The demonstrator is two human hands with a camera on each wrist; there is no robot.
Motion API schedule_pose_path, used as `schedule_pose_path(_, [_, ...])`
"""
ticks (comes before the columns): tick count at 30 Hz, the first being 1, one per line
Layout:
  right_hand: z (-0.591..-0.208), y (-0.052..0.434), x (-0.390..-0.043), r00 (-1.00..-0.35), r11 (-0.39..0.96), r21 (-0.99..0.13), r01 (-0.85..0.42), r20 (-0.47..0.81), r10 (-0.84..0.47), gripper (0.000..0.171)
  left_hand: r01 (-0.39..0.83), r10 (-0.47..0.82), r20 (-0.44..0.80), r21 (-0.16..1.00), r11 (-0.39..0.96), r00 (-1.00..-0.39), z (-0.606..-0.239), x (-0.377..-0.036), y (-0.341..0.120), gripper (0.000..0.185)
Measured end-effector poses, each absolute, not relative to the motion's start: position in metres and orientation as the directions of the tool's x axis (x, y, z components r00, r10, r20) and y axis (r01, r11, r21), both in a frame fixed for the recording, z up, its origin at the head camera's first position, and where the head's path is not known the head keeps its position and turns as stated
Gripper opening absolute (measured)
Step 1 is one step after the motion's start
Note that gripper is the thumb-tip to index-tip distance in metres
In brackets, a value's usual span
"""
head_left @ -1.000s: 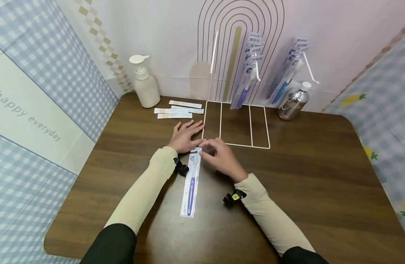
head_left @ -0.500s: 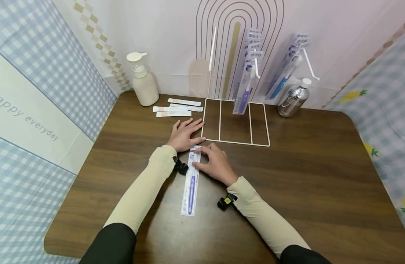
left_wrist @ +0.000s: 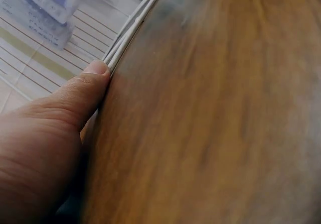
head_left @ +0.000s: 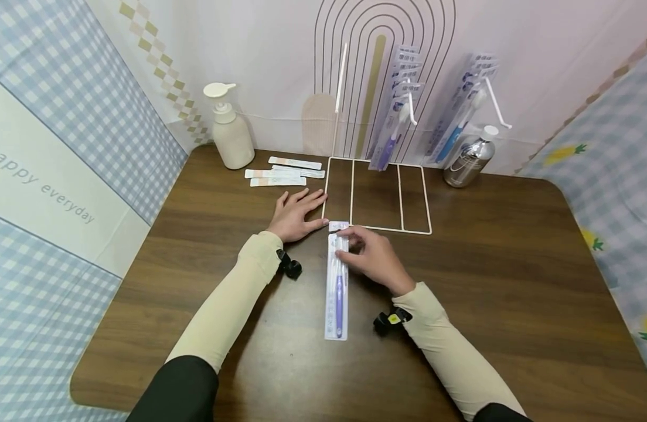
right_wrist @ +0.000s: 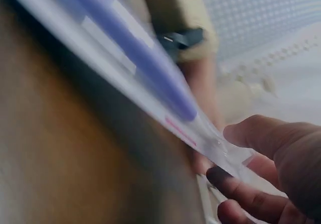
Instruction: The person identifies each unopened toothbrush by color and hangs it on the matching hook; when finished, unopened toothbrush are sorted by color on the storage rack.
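Note:
My right hand (head_left: 373, 258) pinches a packaged purple toothbrush (head_left: 339, 299) near the top of its clear pack, between thumb and fingers. In the right wrist view the pack (right_wrist: 185, 128) slants across, lifted off the wood, with the thumb (right_wrist: 251, 133) on one face and fingers behind. My left hand (head_left: 297, 218) lies flat with fingers spread at the left front corner of a white wire rack (head_left: 378, 227). Its thumb tip (left_wrist: 98, 68) touches the rack's base wire in the left wrist view.
Packaged purple toothbrushes (head_left: 388, 149) hang on the rack's middle hook, blue ones (head_left: 450, 143) on the right hook. The left hook (head_left: 341, 79) is bare. A pump bottle (head_left: 232, 140) and several paper sachets (head_left: 278, 181) stand and lie at back left; a silver bottle (head_left: 468, 161) is at back right.
My right hand has come down onto the toothbrush pack, taken hold of it and brought it up and to the right. My left hand has stayed at the rack corner.

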State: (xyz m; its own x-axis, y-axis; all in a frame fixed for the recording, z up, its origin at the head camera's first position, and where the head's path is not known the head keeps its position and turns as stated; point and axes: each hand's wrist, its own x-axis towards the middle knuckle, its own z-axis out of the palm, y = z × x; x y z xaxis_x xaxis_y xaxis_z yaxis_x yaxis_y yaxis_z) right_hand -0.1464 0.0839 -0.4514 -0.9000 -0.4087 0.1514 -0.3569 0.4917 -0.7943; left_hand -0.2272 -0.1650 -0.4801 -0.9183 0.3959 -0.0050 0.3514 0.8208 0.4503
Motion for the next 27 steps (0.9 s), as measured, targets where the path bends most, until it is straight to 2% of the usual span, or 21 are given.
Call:
schedule_pose_path(3, [-0.434, 0.102, -0.151, -0.899, 0.479, -0.787, -0.389, 0.210, -0.385, 0.038, 0.352, 0.399, -0.007, 0.457, 0.817, -0.917, -0.480, -0.227, -0.166, 0.075])
schedule_pose_path(6, [-0.410, 0.120, -0.156, -0.880, 0.494, -0.735, -0.464, 0.322, -0.349, 0.040, 0.351, 0.401, -0.010, 0.464, 0.813, -0.916, -0.480, -0.226, -0.166, 0.075])
schedule_pose_path(10, [-0.374, 0.139, -0.161, -0.838, 0.524, -0.657, -0.542, 0.469, -0.278, 0.041, 0.351, 0.400, -0.009, 0.459, 0.816, -0.917, -0.482, -0.227, -0.167, 0.075])
schedule_pose_path(16, [-0.327, 0.151, -0.160, -0.767, 0.480, -0.630, -0.610, 0.623, -0.155, 0.043, 0.354, 0.399, -0.003, 0.455, 0.817, -0.917, -0.483, -0.226, -0.167, 0.075])
schedule_pose_path(21, [-0.305, 0.148, -0.164, -0.736, 0.462, -0.621, -0.633, 0.667, -0.112, 0.043, 0.350, 0.395, -0.004, 0.455, 0.819, -0.918, -0.482, -0.226, -0.166, 0.075])
schedule_pose_path(27, [-0.289, 0.133, -0.167, -0.759, 0.414, -0.670, -0.617, 0.645, -0.088, 0.039, 0.351, 0.396, -0.005, 0.456, 0.818, -0.918, -0.481, -0.227, -0.164, 0.075])
